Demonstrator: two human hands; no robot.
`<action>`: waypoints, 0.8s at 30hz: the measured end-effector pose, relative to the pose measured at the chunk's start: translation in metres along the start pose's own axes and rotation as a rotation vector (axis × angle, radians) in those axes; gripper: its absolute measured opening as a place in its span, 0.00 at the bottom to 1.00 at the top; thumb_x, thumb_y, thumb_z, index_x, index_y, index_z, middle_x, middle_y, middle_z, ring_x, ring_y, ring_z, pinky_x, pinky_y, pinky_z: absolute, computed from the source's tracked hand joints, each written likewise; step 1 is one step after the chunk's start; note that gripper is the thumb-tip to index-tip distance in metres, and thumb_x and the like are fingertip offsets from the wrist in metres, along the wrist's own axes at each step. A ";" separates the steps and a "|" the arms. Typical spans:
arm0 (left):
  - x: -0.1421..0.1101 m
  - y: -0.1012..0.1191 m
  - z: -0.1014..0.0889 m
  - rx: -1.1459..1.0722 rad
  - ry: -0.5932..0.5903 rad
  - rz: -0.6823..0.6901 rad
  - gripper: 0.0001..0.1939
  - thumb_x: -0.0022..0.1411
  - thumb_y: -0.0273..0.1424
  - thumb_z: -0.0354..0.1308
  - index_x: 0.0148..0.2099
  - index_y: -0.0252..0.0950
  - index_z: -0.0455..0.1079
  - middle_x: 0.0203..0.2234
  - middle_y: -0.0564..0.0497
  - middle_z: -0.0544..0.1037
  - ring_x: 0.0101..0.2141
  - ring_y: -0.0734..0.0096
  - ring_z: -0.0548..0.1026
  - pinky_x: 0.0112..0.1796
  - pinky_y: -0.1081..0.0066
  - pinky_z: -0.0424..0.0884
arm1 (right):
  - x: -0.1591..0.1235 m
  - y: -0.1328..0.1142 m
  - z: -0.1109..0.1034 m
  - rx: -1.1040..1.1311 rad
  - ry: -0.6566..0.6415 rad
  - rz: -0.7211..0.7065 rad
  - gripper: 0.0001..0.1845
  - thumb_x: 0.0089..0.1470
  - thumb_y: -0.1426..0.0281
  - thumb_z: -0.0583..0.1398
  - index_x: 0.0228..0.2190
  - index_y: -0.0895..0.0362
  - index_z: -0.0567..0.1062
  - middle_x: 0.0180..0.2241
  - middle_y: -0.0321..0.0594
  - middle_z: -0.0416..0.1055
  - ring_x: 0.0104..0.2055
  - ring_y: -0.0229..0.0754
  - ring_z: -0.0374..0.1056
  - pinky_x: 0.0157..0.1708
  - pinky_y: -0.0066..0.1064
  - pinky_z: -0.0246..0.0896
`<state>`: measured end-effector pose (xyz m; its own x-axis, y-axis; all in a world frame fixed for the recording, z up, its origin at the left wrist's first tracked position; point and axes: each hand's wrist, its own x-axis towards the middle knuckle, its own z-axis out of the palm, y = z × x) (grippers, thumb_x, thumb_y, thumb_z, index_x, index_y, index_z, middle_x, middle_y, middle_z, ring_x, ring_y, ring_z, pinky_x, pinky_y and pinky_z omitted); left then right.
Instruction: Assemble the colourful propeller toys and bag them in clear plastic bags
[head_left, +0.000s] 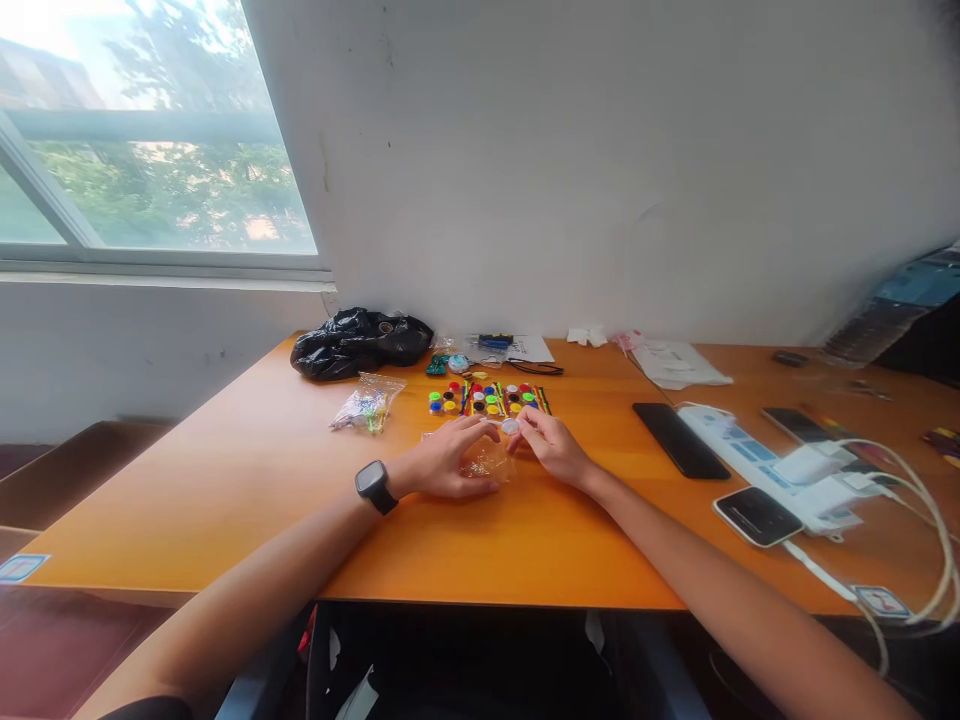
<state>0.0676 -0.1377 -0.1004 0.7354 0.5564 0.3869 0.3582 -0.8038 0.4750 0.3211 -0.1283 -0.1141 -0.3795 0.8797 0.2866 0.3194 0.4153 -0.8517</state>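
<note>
My right hand (553,446) pinches a small white round piece (511,427) between thumb and fingertips. Facing it, my left hand (454,462), with a dark watch (373,484) at the wrist, has its thumb and fingers apart. A crumpled clear plastic bag (487,462) lies between and below the hands, partly hidden by the left one. Just beyond the fingers, round pieces (492,397) in red, black, blue, green, yellow and white stand in groups. Thin coloured strips (466,397) lie between those groups.
Left of the pieces lies a clear bag (367,405) with small coloured bits; behind it is a black plastic bag (360,342). Dark glasses (536,368) and paper lie near the wall. On the right are a black phone (679,440), a power strip (739,450) and charging cables.
</note>
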 end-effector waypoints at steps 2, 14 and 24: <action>0.000 0.000 0.000 -0.006 0.017 -0.004 0.29 0.61 0.46 0.70 0.59 0.40 0.69 0.52 0.40 0.75 0.49 0.51 0.76 0.51 0.56 0.72 | 0.002 0.001 0.000 0.033 0.023 0.022 0.18 0.68 0.53 0.56 0.30 0.51 0.67 0.29 0.39 0.81 0.35 0.48 0.77 0.44 0.40 0.67; 0.001 0.004 -0.007 0.046 0.122 0.013 0.29 0.61 0.44 0.70 0.59 0.41 0.67 0.59 0.39 0.73 0.59 0.47 0.73 0.58 0.54 0.71 | 0.005 0.000 -0.025 -0.397 0.310 0.053 0.16 0.59 0.62 0.58 0.23 0.53 0.65 0.22 0.35 0.66 0.27 0.42 0.65 0.29 0.31 0.53; 0.000 0.013 0.003 -0.014 0.177 0.022 0.33 0.63 0.39 0.69 0.66 0.42 0.63 0.62 0.40 0.71 0.62 0.50 0.71 0.63 0.54 0.69 | -0.003 -0.009 -0.004 -0.398 0.100 -0.161 0.14 0.68 0.60 0.57 0.33 0.54 0.75 0.33 0.42 0.76 0.35 0.45 0.70 0.37 0.34 0.62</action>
<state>0.0743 -0.1483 -0.0968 0.6296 0.5682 0.5299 0.3342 -0.8138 0.4755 0.3230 -0.1335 -0.1059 -0.3722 0.8064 0.4595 0.5800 0.5886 -0.5631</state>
